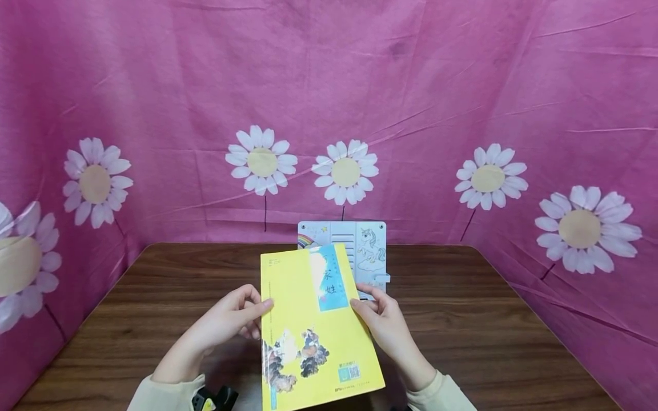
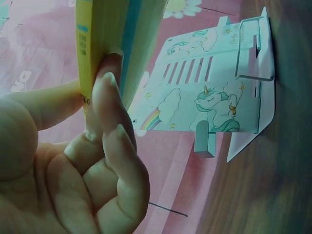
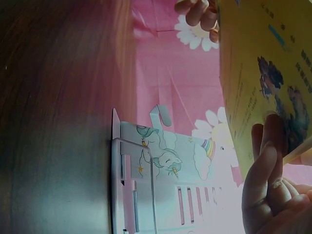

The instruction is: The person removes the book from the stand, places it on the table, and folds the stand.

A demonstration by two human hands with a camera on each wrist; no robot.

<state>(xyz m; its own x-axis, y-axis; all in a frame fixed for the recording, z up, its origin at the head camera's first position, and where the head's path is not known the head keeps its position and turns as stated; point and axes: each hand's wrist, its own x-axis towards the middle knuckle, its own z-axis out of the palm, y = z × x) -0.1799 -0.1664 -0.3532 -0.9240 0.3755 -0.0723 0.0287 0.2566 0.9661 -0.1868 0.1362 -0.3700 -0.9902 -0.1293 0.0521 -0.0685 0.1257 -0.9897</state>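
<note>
Showing its front cover, a yellow paperback book (image 1: 303,317) is held up over the near part of the tabletop (image 1: 493,325), tilted slightly, between a person's two hands. Near its top is a blue panel (image 1: 334,299) with Chinese characters, partly washed out by glare; lower down are a dark, mottled illustration (image 1: 315,355) and a small QR code (image 1: 354,373). The left hand (image 1: 237,313) has a narrow grip on the book's left edge, thumb on the cover and fingers behind. The right hand (image 1: 384,319) pinches the right edge in the same way. Cream sleeves (image 1: 443,395) cover both forearms, and a black device (image 1: 212,401) sits at the left wrist. Just beyond the book, partly hidden by it, a pale slotted book stand (image 1: 370,251) with unicorn and rainbow drawings stands on the dark wood-grain tabletop. Behind hangs a pink cloth (image 1: 319,68) printed with large white daisies (image 1: 345,171).
</note>
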